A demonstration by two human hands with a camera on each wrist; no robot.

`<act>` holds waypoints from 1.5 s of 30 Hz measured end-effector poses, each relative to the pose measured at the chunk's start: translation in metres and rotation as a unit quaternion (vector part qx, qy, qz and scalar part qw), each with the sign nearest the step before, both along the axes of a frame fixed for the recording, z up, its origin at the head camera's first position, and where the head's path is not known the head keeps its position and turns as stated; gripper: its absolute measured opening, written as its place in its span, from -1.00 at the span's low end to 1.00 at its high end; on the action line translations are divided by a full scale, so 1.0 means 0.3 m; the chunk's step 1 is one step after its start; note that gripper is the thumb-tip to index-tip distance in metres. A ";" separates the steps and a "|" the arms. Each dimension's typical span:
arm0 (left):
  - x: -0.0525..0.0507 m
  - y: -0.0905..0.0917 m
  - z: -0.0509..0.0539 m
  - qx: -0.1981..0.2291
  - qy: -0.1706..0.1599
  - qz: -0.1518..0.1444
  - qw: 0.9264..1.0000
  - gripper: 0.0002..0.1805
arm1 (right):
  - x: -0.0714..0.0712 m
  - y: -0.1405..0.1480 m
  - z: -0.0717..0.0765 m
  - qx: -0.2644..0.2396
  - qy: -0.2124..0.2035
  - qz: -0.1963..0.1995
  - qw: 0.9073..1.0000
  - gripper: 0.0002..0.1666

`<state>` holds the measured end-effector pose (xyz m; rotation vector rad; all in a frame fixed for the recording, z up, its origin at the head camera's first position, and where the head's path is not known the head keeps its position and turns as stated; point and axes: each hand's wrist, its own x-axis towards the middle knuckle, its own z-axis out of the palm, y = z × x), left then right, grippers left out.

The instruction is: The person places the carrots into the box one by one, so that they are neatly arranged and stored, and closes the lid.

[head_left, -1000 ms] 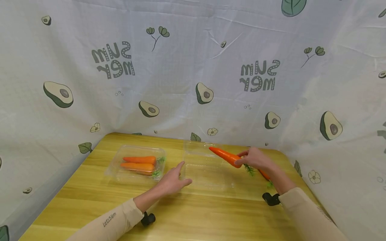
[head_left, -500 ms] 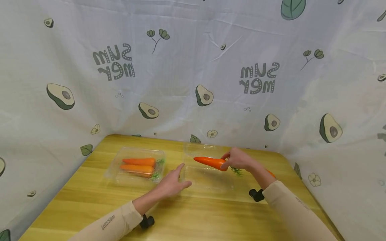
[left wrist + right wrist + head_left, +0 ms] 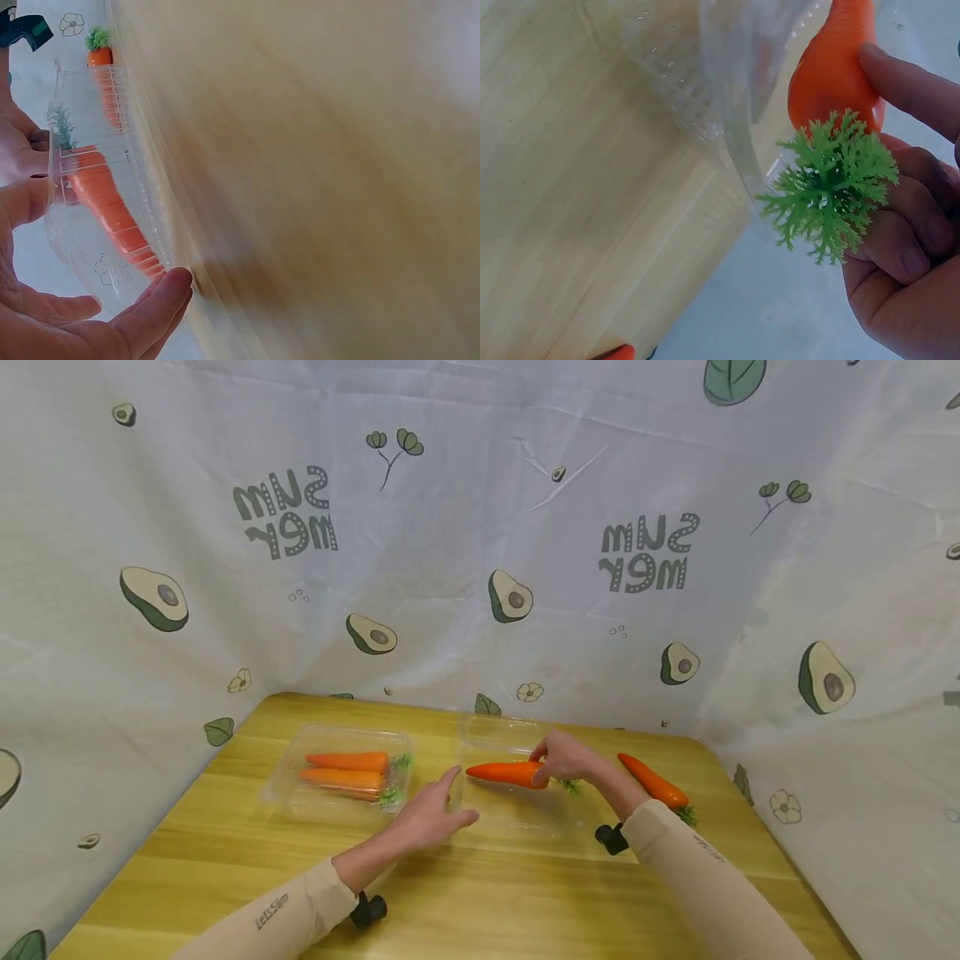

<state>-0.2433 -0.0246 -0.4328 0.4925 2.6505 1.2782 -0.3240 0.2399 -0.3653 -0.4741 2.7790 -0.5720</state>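
Observation:
My right hand (image 3: 566, 756) pinches an orange carrot (image 3: 498, 773) near its leafy end, tip pointing left. The carrot is over or within a clear plastic container (image 3: 517, 823) whose lid is folded back behind it; how deep it sits I cannot tell. In the right wrist view its green leaves (image 3: 829, 187) hang below the fingers. At the container's left side is my left hand (image 3: 431, 814), fingers and thumb spread, a fingertip (image 3: 176, 281) at its edge in the left wrist view.
Left of the left hand stands another clear container (image 3: 300, 797) with several carrots (image 3: 345, 777) inside. One loose carrot (image 3: 652, 781) lies on the wooden table (image 3: 480, 902) at the right. A printed curtain (image 3: 450, 527) hangs behind the table.
My right hand has carried the carrot left and lower, over the middle container, and the carrot is now nearly level. The loose carrot at right has come into fuller view. My left hand stays put.

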 end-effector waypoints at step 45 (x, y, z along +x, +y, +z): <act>0.003 0.009 0.006 -0.010 -0.013 0.013 1.000 -0.05 | 0.117 0.260 0.012 -0.147 0.070 -0.136 0.977 -0.38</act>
